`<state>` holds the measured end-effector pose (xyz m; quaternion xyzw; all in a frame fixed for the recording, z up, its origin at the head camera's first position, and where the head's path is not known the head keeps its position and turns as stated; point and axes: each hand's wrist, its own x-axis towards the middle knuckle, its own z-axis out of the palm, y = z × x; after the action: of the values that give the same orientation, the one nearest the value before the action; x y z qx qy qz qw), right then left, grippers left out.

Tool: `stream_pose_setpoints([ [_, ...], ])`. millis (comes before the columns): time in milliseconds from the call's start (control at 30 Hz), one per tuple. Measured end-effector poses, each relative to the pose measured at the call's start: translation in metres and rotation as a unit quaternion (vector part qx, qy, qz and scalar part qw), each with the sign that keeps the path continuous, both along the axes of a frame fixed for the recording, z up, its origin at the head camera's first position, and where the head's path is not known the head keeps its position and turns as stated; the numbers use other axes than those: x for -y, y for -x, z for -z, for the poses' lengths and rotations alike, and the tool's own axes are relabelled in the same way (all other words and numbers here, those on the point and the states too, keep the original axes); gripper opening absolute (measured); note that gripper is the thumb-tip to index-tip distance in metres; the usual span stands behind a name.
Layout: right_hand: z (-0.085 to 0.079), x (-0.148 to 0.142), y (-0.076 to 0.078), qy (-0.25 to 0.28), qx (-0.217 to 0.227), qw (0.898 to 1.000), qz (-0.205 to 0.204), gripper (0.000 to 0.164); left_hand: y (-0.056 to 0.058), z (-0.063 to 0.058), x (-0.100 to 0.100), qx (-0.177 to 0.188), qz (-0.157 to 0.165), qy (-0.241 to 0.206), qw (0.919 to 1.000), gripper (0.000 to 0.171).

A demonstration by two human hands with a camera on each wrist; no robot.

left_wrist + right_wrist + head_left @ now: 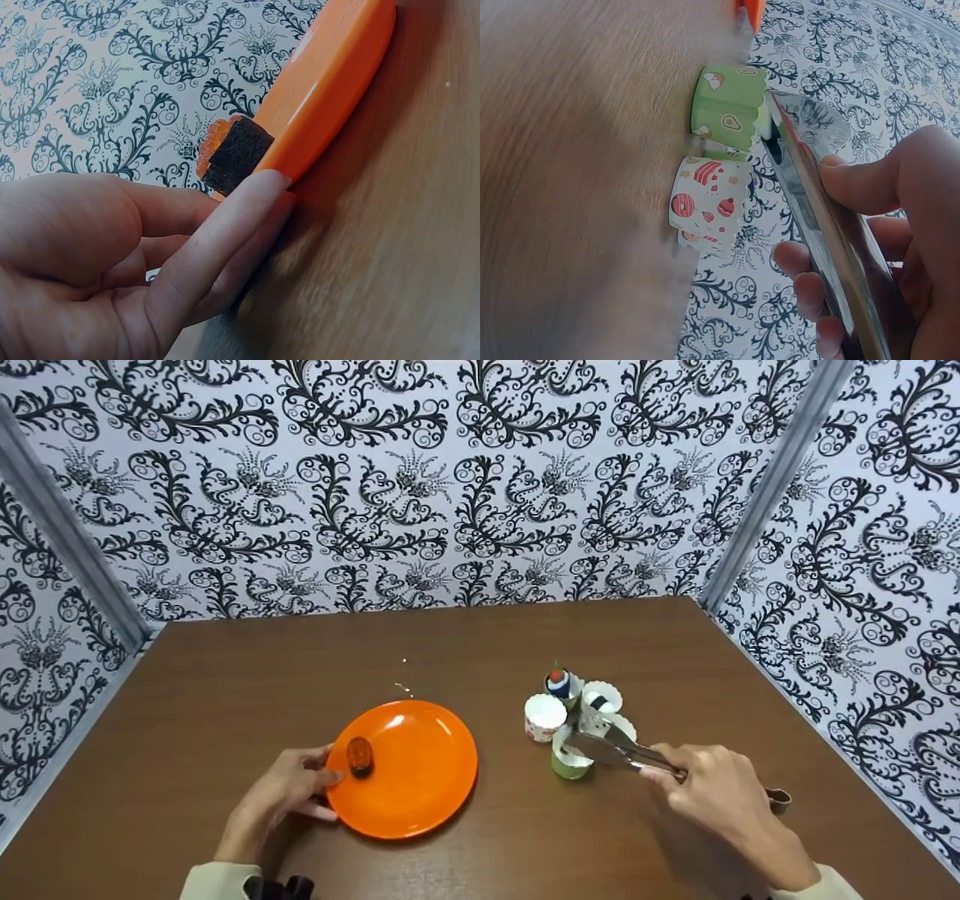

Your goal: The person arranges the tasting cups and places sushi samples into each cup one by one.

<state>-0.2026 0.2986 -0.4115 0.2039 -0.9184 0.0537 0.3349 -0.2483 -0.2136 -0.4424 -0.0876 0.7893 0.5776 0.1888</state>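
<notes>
My left hand (289, 784) grips the left rim of an orange plate (420, 791), thumb at its edge. On that side of the plate sits a seaweed-wrapped sushi piece topped with orange roe (360, 754). My right hand (716, 787) holds metal tongs (600, 746), their tips over a cluster of paper cups. The tips are by the rim of a green paper cup (724, 112); whether anything is between them I cannot tell. Beside it stands a white patterned cup (709, 191). A cup behind holds a dark and white piece with a red top (559, 682).
Another cup (602, 697) in the cluster contains a white piece with a dark band. Small white crumbs (403, 688) lie on the brown table (315, 660) behind the plate. Patterned walls (405, 495) border the table at the back and sides.
</notes>
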Motion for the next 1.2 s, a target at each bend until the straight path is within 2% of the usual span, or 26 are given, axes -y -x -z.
stream_pose_setpoints([
  [267, -0.001, 0.000, -0.001, 0.020, 0.008, 1.000, 0.007, 0.022, 0.000, -0.001, 0.000, 0.001, -0.003, 0.002, 1.0000, 0.063],
  [500, 0.002, 0.003, -0.001, 0.026, 0.013, 1.000, 0.009, 0.021, -0.002, 0.001, 0.001, -0.020, 0.008, -0.010, 0.9997, 0.064],
  [1200, 0.010, 0.021, 0.000, 0.019, -0.024, 0.999, -0.031, 0.026, 0.000, 0.001, 0.001, -0.006, 0.007, 0.001, 1.0000, 0.064],
])
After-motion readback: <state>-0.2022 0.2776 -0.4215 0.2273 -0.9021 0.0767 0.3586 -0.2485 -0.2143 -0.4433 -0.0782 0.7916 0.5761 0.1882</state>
